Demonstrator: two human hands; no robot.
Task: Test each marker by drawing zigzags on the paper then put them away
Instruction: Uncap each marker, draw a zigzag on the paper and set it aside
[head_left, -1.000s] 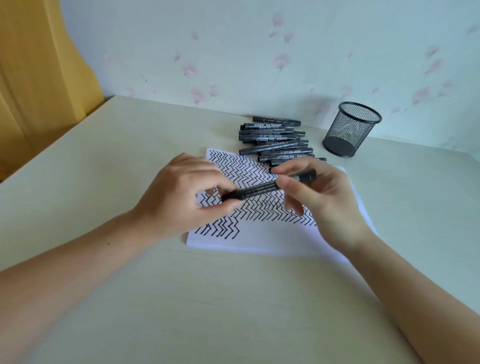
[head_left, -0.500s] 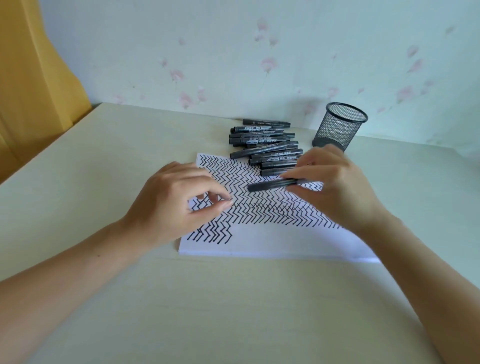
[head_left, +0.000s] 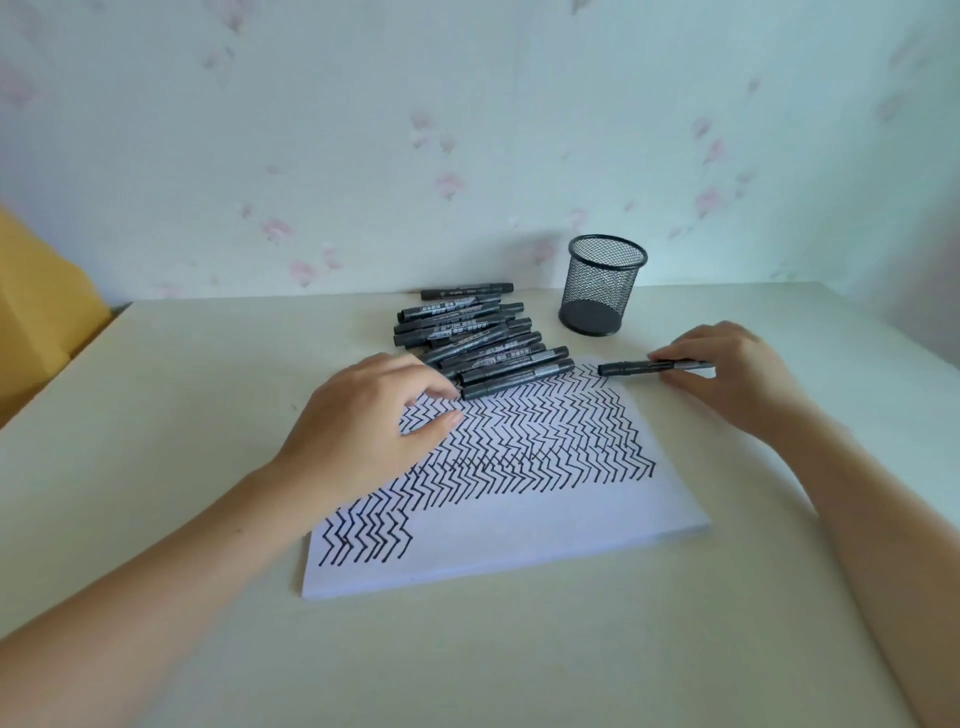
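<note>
We see the right hand (head_left: 727, 374) pinching a black marker (head_left: 628, 368) level over the far right corner of the paper (head_left: 545, 530), near the mesh pen cup (head_left: 602, 291). The left hand (head_left: 363, 431) hangs over the paper's left part, fingers loosely curled around nothing, fingertips just beside the pile of markers (head_left: 478, 338) at the paper's far edge. Zigzags cover most of the sheet on the table (head_left: 182, 415).

Black zigzags cover the white paper (head_left: 545, 535); beyond it lie black markers (head_left: 467, 343) and a black mesh cup (head_left: 602, 291).
</note>
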